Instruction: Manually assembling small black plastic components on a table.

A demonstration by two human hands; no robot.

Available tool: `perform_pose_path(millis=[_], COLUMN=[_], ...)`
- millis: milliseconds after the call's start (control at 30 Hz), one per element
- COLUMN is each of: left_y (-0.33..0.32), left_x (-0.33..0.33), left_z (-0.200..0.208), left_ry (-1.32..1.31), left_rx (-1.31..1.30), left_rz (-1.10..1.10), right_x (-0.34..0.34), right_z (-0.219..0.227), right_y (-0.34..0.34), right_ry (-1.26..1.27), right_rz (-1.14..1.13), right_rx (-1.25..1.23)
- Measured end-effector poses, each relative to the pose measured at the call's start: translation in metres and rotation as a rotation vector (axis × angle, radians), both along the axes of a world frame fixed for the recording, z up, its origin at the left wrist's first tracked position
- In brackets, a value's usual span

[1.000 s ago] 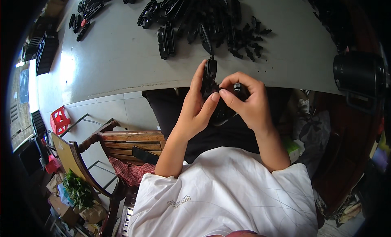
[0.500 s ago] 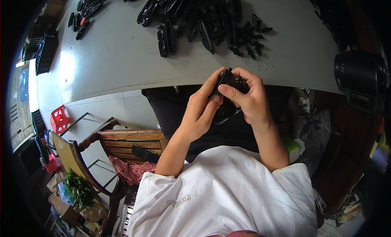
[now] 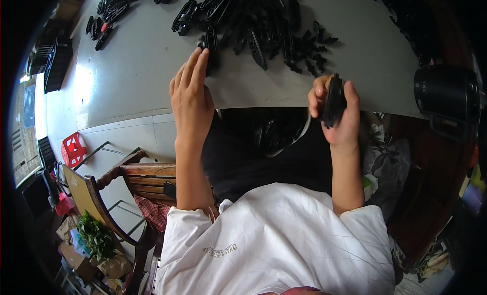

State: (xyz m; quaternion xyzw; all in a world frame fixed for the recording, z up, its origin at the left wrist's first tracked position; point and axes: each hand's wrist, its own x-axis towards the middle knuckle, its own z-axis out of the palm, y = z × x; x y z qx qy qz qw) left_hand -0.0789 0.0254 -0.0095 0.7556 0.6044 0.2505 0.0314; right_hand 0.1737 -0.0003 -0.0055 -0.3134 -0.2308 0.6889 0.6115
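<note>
My right hand [image 3: 347, 110] is wrapped round a long black plastic part [image 3: 334, 102], held upright just off the table's near edge. My left hand [image 3: 195, 92] reaches over the table with fingers stretched forward. Its fingertips touch the near end of a black ribbed piece [image 3: 211, 41], and the thumb is mostly hidden. Beyond it lies a heap of long black plastic parts [image 3: 264, 26], with several small black knobbly pieces [image 3: 317, 54] at its right side. On my lap, a pale-rimmed container [image 3: 306, 126] holds more dark parts.
The grey table [image 3: 137, 82] spans the far side, its edge close to my hands. More black parts [image 3: 114, 11] lie at the far left. A black bin-like box [image 3: 441, 94] stands at the right edge. A wooden bench [image 3: 147, 178] is at my left.
My hands were together over the lap, both on a black part. They have parted: the left has gone forward to the pieces on the table, the right has moved right with a part.
</note>
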Motion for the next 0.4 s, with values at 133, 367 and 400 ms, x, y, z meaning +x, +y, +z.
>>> perform_pose_path(millis=[133,367,400], left_y=[-0.012,-0.022,-0.023], left_x=[0.004,-0.003,-0.004], left_z=[0.005,0.003,0.003], left_ry=[-0.026,0.088,0.095], left_rx=[-0.056,0.039,0.050], left_rz=[-0.006,-0.012,-0.017], right_x=[-0.003,-0.009,-0.004], right_z=[0.009,0.012,0.012], right_y=[0.015,0.033,0.034], right_ry=[-0.575,-1.142,-1.052], right_rz=[-0.017,0.027,0.063], right_rx=[0.017,0.291,0.287])
